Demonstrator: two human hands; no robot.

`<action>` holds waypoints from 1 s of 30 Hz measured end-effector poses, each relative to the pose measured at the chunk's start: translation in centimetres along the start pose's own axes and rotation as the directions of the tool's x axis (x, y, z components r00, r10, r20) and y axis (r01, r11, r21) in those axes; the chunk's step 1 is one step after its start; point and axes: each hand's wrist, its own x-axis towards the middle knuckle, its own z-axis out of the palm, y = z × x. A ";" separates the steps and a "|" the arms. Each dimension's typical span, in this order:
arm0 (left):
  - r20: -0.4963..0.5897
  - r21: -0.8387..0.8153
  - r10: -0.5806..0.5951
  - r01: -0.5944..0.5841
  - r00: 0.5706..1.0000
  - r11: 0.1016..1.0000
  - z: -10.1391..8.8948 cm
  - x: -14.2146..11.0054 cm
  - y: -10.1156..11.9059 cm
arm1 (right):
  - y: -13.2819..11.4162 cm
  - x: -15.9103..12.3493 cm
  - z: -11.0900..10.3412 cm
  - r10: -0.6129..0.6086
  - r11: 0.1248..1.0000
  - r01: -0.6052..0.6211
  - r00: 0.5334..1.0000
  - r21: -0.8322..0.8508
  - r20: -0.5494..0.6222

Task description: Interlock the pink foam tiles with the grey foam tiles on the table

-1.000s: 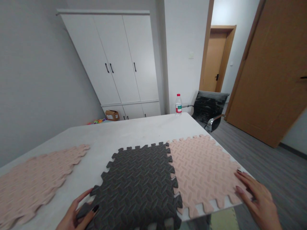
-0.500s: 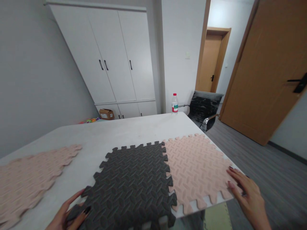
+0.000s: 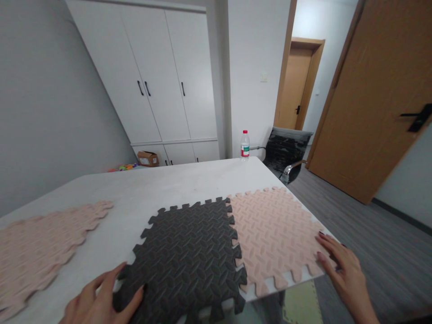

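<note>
Two foam tiles sit locked together on the table (image 3: 175, 184), and I'll place everything off the dark tile (image 3: 189, 256) since it's dead centre near the front edge. Its near corner hangs a bit past the table edge. The pink tile (image 3: 273, 234) is joined to its right side, teeth meshed along the seam, and its far right corner also pokes over the table edge. Left hand (image 3: 97, 303) is at the dark tile's near-left corner, thumb on top of the foam and fingers spread flat on the table just beside it, so it looks like a loose pinch on that corner, though I can't tell if anything is under the tile. Right hand (image 3: 340, 270) is on the far side of the pink tile from the dark one, fingers spread and resting flat on its right edge, not gripping. Way off to the dark tile's left there's a stack of pink tiles (image 3: 43, 243), well apart from it. Beyond the dark tile, at the table's back edge, stands a bottle (image 3: 245, 145), with a chair (image 3: 286, 155) just right of that.
</note>
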 end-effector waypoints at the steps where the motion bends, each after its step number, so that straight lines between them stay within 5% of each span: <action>1: -0.006 0.052 0.072 -0.071 0.997 0.996 0.2 -0.3 1.6 | 0.0 0.0 0.0 -0.004 1.000 0.004 1.000 -0.001 -0.001; 3: 0.004 0.056 0.288 -0.287 0.958 0.956 1.2 -1.1 5.1 | -0.1 0.0 0.0 -0.002 1.000 0.002 1.000 -0.005 -0.006; 6: 0.041 0.016 0.633 -0.634 0.773 0.773 3.6 -2.5 10.0 | -0.2 0.0 0.0 0.008 1.000 -0.008 1.000 -0.006 -0.017; 8: 0.064 0.001 0.752 -0.753 0.656 0.658 4.9 -3.2 12.6 | -0.2 0.0 -0.1 0.005 1.000 -0.005 1.000 -0.001 -0.018; 10: 0.069 -0.016 0.783 -0.784 0.618 0.620 5.5 -3.6 14.4 | -0.3 0.0 -0.1 -0.002 1.000 0.002 1.000 0.000 -0.019; 25: 0.078 0.035 0.680 -0.683 0.729 0.729 6.2 -3.9 17.1 | -0.5 0.0 -0.2 0.003 1.000 -0.003 1.000 -0.010 -0.008; 30: 0.129 -0.033 0.687 -0.689 0.715 0.724 6.2 -3.3 16.8 | -0.1 -0.3 0.0 -0.020 1.000 0.020 1.000 -0.019 -0.001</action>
